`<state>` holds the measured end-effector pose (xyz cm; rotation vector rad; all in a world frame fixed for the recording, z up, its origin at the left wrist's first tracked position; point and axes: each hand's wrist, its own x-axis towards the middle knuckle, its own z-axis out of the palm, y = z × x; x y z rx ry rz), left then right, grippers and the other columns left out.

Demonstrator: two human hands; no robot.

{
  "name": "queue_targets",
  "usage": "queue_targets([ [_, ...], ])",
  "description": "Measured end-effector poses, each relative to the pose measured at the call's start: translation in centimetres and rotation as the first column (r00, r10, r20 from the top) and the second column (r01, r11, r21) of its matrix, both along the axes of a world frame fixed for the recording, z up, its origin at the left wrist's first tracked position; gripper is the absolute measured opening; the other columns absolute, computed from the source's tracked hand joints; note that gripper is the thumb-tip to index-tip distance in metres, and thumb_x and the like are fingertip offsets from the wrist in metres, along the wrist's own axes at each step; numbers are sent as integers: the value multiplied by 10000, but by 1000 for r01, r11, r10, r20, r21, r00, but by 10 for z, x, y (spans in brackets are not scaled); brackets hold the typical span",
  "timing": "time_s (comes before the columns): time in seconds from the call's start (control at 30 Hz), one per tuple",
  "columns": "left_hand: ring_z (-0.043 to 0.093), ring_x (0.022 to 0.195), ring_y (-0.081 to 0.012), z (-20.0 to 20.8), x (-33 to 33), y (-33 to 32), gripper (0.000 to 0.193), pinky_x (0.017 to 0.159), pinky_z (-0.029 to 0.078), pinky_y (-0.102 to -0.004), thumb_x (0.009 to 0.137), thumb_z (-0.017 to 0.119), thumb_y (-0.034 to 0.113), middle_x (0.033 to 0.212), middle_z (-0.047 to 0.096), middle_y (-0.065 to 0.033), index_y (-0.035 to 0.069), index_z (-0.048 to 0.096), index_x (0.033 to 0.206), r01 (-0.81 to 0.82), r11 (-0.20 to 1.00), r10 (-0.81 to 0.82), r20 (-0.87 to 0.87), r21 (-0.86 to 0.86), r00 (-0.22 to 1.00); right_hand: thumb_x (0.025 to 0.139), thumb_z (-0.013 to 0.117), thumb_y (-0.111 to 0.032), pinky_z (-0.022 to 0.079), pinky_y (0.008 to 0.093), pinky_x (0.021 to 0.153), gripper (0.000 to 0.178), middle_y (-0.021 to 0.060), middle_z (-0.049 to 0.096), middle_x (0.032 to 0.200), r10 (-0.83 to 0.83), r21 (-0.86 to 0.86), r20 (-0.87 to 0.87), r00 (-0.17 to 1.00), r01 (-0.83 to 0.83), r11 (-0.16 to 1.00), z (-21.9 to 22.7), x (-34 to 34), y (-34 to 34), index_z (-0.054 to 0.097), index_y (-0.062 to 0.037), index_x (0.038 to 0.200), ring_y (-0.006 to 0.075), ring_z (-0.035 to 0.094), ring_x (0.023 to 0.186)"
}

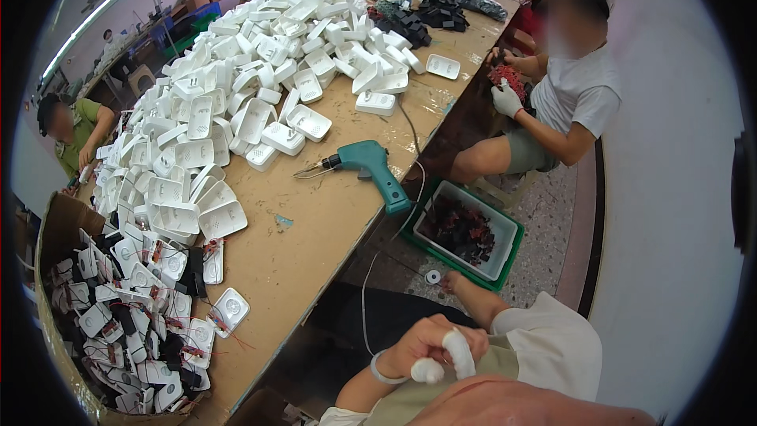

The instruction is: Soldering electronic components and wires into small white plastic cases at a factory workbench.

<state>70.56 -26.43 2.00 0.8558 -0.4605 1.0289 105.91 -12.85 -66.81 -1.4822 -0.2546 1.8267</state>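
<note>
My left hand (438, 351), a bracelet at its wrist, is raised before my body with its fingers loosely curled. White coverings wrap two of its digits, and I see nothing held in it. Lower down, my right hand (453, 282) has its fingertips at a small white spool (432, 277), apparently pinching its edge. The far side of that grip is hidden. A teal soldering gun (371, 170) lies on the table (315, 217) beyond my hands, its tip pointing left and its grey cable running over the table's edge.
White plastic casings (260, 71) are heaped on the table. At its left, a cardboard box (67, 217) holds white covers with red wires. On the floor, a white bin (505, 248) with dark and red pieces sits in a green crate (516, 237). A gloved co-worker (579, 87) sits at right.
</note>
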Motion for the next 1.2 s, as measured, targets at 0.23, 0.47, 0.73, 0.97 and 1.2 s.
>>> queue_targets([
  [0.23, 485, 770, -112, -173, -7, 43, 319, 741, 411, -277, 1073, 492, 255, 792, 533, 11, -33, 591, 1168, -488, 758, 171, -590, -432, 789, 984, 462, -129, 251, 244, 388, 253, -72, 396, 598, 140, -82, 252, 957, -123, 989, 350, -40, 43, 660, -3, 1079, 63, 325, 446],
  [0.47, 582, 1094, -543, -264, 13, 64, 615, 967, 468, -554, 951, 647, 298, 1114, 638, -330, -145, 463, 1335, -426, 825, 209, -901, 371, -380, 1022, 480, -170, 262, 207, 382, 249, -58, 411, 579, 156, 405, 354, 922, -301, 863, 642, -67, 18, 649, 13, 1018, 41, 324, 429],
  [0.73, 305, 1433, -499, -209, 45, 76, 814, 1146, 324, -521, 881, 749, 224, 1562, 303, -300, 38, 322, 1549, -424, 542, 719, -662, 725, -213, 1032, 457, -156, 263, 210, 330, 277, -33, 417, 477, 405, 714, 316, 858, -496, 494, 762, -112, -52, 599, 63, 940, 46, 318, 339],
  [0.97, 641, 1112, -364, -222, 83, 56, 277, 967, 490, -410, 948, 627, 97, 1157, 685, -178, 34, 659, 1216, -239, 805, 590, -692, 543, 416, 1093, 298, -147, 300, 202, 251, 265, -13, 389, 460, 362, 995, -14, 932, -24, 101, 811, -86, -69, 455, 65, 1115, 70, 309, 302],
  [1.2, 635, 890, -108, -207, 69, 44, 174, 790, 515, -313, 993, 641, 167, 909, 696, -56, 13, 687, 1060, -151, 981, 192, -744, 123, 640, 1098, 218, -126, 527, 265, 332, 487, 94, 484, 627, 359, 987, -137, 923, 156, -23, 863, -47, -88, 172, 91, 1531, 159, 452, 390],
])
